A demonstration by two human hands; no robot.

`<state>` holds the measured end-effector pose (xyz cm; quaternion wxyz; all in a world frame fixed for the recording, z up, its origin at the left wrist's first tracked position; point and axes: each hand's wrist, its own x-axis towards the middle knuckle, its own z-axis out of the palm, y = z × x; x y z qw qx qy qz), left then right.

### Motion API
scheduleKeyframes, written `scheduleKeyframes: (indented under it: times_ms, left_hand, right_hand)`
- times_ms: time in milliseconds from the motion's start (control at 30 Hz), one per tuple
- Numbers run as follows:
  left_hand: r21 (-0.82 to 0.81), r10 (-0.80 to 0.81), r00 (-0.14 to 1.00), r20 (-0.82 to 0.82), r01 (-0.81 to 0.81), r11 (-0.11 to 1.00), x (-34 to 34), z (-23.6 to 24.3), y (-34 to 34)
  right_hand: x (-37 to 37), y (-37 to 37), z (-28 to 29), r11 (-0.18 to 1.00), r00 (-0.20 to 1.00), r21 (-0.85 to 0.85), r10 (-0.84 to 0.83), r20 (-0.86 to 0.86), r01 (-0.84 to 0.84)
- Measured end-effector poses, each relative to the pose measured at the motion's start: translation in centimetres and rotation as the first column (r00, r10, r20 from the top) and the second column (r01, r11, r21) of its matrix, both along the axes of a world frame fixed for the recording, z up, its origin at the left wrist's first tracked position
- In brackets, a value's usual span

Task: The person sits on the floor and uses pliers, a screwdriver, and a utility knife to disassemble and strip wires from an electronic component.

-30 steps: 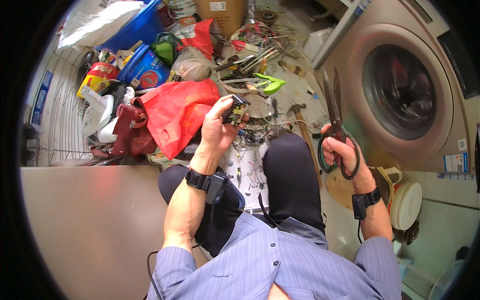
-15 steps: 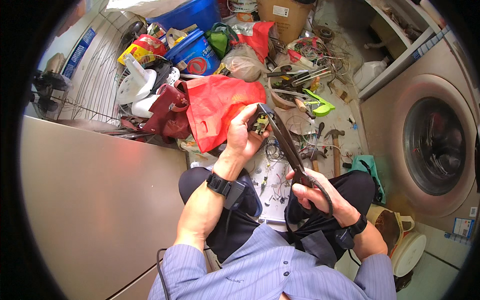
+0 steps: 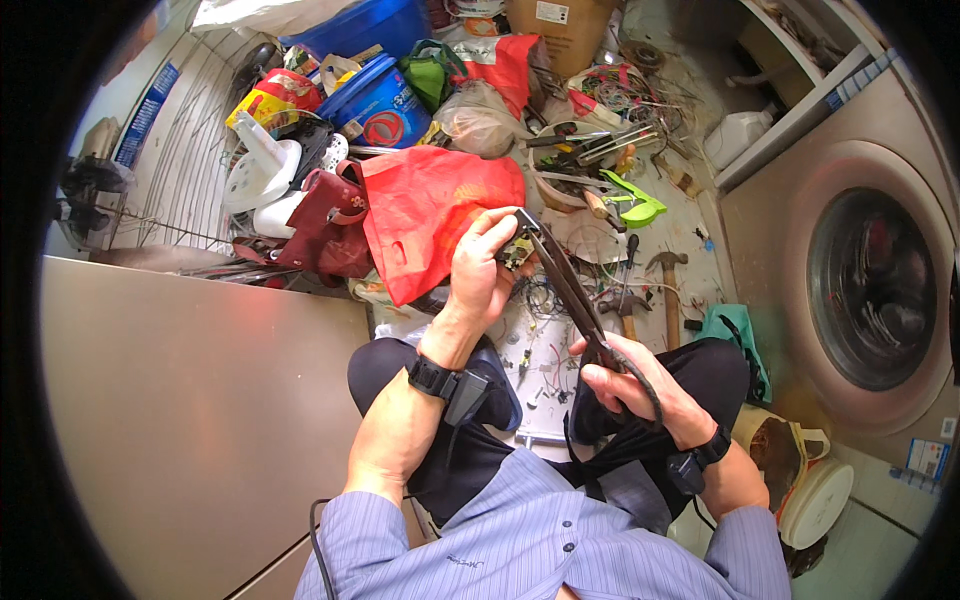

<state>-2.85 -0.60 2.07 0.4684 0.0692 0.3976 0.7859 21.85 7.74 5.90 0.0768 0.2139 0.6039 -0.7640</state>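
Left hand (image 3: 480,270) pinches a small electronic part (image 3: 518,250), with bare board visible, between the thumb and the fingers. To its right, dark scissors (image 3: 572,293) reach with their blades up to this part; whether they touch it, I cannot tell. Next, the right hand (image 3: 650,385) is closed around the scissors' handles. More to the right lie a hammer (image 3: 671,290) and a teal bag (image 3: 735,338).

Light: bright, diffuse | Glare: white sheet (image 3: 265,12) near blown out; soft sheen on metallic panel (image 3: 200,420); reflections in door glass (image 3: 880,290) | Shadow: dark recess (image 3: 705,55), upper right | Focus: scissors (image 3: 567,285) fairly sharp | Distortion: fisheye bowing, black corners
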Motion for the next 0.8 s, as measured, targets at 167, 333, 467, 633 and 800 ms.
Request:
scheduleKeyframes:
  times_ms: [167,333,467,633,800]
  left_hand:
    - [0.016,0.028,0.995,-0.093,-0.027,1.0,0.2,0.1,-0.1]
    - [-0.022,-0.035,0.988,-0.148,0.032,0.999,0.8,-0.1,-0.3]
    - [-0.041,-0.052,0.955,-0.292,0.042,0.998,1.0,0.2,-0.3]
    - [-0.078,-0.067,0.923,-0.378,0.04,0.996,0.9,0.7,-0.3]
    - [-0.141,-0.112,0.89,-0.443,0.055,0.989,0.5,0.7,-0.9]
  right_hand:
    - [-0.2,0.0,0.2,0.998,1.0,0.066,-0.024,-0.005,0.024]
    - [-0.1,0.0,0.4,0.998,1.0,0.05,-0.024,-0.003,0.024]
    - [0.0,0.0,-0.2,0.997,0.997,-0.025,-0.07,-0.027,0.07]
    - [0.1,0.4,-1.7,0.994,0.984,-0.09,-0.07,-0.164,0.056]
    - [0.2,1.0,-1.0,0.996,0.994,-0.094,-0.016,-0.108,0.006]
